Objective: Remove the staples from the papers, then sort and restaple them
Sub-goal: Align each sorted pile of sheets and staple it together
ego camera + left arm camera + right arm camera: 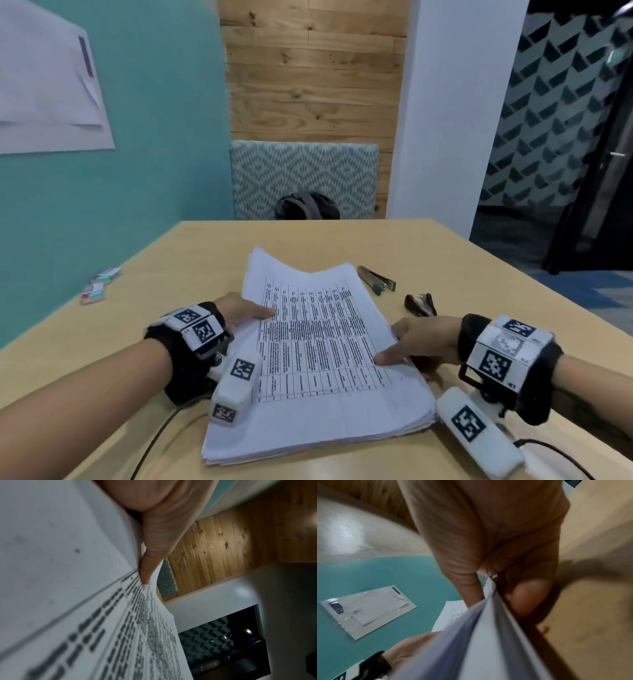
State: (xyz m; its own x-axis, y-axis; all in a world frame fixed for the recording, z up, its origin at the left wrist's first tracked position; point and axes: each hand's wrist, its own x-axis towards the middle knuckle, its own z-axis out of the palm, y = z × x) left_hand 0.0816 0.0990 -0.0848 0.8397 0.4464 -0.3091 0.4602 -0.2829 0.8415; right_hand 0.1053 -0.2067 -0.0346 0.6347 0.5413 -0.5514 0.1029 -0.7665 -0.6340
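Note:
A thick stack of white papers (318,353) printed with a table lies in the middle of the wooden table (462,260). My left hand (243,313) grips the stack's left edge, thumb on top of the sheets (85,601). My right hand (407,342) pinches the right edge, thumb (462,574) above and a finger (530,595) under the sheets (479,642). The far end of the stack curls upward. A green and black stapler (376,280) and a dark staple remover (420,304) lie on the table just right of the stack, beyond my right hand.
Two small staple boxes (99,286) sit near the table's left edge by the teal wall (154,171). A dark backpack (306,205) rests behind the far table edge against a patterned cushion. A cable runs under my left forearm.

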